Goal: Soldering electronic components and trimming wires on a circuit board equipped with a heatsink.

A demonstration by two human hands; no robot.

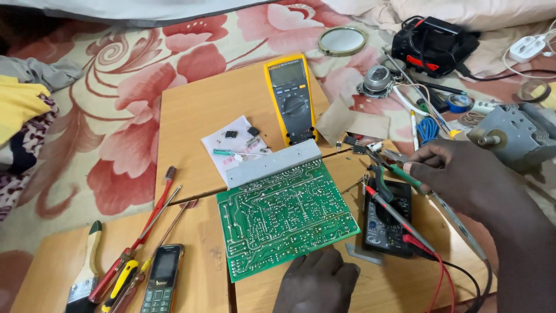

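The green circuit board [286, 217] lies solder-side up on the bench [197, 110], its long axis slanting away from the yellow multimeter [291, 98]. The left hand [317, 282] presses the board's near edge, fingers curled. The right hand [463, 174], right of the board, grips green-handled pliers [389, 164] pointing toward its far corner.

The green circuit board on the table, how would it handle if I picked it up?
The green circuit board looks flat and thin, so probably stiff and light. The metal strip along its far edge may weigh that side down. The solder side faces up, so it could feel prickly.
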